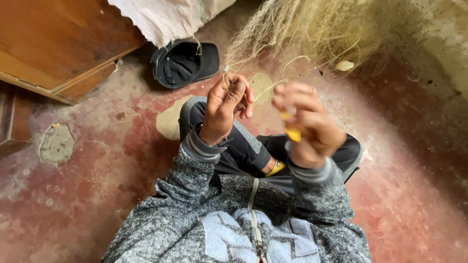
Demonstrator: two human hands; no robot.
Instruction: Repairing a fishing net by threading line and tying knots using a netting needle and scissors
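The left hand (225, 104) had its fingers pinched on strands of the pale fibre bundle (297, 29), which spread just beyond them. The right hand (304, 124), blurred, had fingers curled around a small yellow tool (293, 133), with a dark cap (185, 63) on the floor beyond the left fingers.

A black cap (185, 63) lies upturned on the worn red floor (97, 165), near a wooden cabinet (58, 44) and a pale sack (165, 17).

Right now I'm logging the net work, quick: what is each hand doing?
Left hand: closed, pinching pale net twine.
Right hand: closed around a small yellow tool, blurred.
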